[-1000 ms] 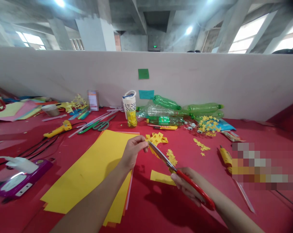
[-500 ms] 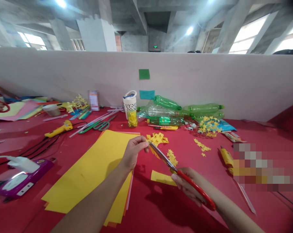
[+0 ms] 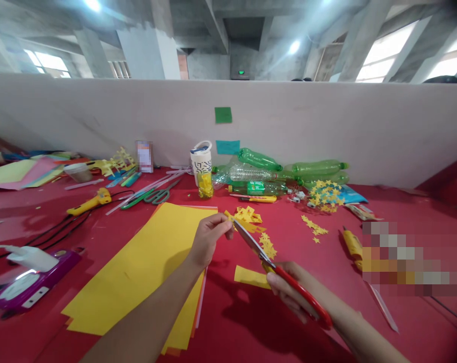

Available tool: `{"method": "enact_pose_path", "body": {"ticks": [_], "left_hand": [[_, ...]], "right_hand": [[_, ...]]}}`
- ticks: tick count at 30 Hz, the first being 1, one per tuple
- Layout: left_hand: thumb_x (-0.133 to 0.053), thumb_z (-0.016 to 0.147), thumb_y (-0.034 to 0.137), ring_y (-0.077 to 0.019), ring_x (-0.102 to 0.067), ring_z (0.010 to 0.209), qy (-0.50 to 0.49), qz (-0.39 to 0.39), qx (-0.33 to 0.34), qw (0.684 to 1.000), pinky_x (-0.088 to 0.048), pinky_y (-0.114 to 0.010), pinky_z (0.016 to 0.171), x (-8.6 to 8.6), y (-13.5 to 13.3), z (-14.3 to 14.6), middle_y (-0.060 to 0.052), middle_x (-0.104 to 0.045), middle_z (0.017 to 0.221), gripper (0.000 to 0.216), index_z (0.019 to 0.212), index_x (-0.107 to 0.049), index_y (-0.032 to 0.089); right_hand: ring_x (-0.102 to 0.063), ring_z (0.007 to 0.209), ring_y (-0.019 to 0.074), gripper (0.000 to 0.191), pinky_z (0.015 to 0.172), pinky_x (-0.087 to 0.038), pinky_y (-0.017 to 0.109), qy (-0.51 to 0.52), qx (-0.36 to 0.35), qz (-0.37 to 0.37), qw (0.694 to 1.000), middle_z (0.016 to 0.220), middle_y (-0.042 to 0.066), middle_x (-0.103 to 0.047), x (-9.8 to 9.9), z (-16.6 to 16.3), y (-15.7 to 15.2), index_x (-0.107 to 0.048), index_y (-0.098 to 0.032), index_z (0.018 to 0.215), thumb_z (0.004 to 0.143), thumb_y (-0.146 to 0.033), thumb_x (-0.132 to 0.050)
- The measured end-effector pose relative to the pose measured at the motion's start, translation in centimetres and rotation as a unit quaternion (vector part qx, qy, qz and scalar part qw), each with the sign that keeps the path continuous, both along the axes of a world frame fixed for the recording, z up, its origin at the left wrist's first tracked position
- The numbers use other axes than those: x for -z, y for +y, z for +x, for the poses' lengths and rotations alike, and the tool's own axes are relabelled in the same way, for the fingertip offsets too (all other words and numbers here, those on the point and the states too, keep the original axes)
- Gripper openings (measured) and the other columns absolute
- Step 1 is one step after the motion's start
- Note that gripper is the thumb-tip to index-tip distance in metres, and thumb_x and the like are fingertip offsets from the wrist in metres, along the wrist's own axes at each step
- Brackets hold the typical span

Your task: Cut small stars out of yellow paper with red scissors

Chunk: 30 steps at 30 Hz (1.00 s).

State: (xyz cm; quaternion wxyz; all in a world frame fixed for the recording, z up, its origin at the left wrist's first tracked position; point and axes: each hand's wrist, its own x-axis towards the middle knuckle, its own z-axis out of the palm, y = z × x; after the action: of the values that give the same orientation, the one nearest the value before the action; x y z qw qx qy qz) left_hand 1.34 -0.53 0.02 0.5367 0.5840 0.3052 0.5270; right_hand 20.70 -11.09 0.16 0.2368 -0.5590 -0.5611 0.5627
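My left hand (image 3: 209, 238) pinches a small yellow paper piece (image 3: 247, 225) above the red table. My right hand (image 3: 294, 292) grips red-handled scissors (image 3: 277, 269), whose blades point up-left and meet the paper at my left fingertips. Below them lie a stack of large yellow sheets (image 3: 145, 267), a yellow paper scrap (image 3: 251, 276) and a pile of cut yellow stars (image 3: 268, 245).
Green plastic bottles (image 3: 285, 174), a white cup (image 3: 202, 161) and a jar of yellow bits (image 3: 206, 184) stand by the grey partition. More stars (image 3: 326, 194), yellow glue guns (image 3: 88, 201) (image 3: 352, 244), green scissors (image 3: 153, 195) and a purple device (image 3: 27, 282) lie around.
My left hand and the scissors shifted slightly; the yellow piece now sticks out more at the blades. A person's hand at the far left edge has gone from view.
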Motion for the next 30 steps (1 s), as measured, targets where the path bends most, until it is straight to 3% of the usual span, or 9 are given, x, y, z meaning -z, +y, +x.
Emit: {"method": "enact_pose_path", "body": {"ticks": [30], "left_hand": [[-0.054,0.079,0.017,-0.0109,-0.047,0.055,-0.002,0.009,0.036,0.999,-0.036,-0.025,0.059,0.42,0.16,-0.13,0.002,-0.053,0.052,0.022,0.058,-0.057,0.015]], "right_hand": [[-0.029,0.023,0.0034,0.048,0.026,-0.018,0.014,-0.020,0.019,-0.023,0.999,0.033,-0.012,-0.032,-0.15,-0.26,0.12,-0.039,-0.020,0.062,0.075,-0.066,-0.049]]}}
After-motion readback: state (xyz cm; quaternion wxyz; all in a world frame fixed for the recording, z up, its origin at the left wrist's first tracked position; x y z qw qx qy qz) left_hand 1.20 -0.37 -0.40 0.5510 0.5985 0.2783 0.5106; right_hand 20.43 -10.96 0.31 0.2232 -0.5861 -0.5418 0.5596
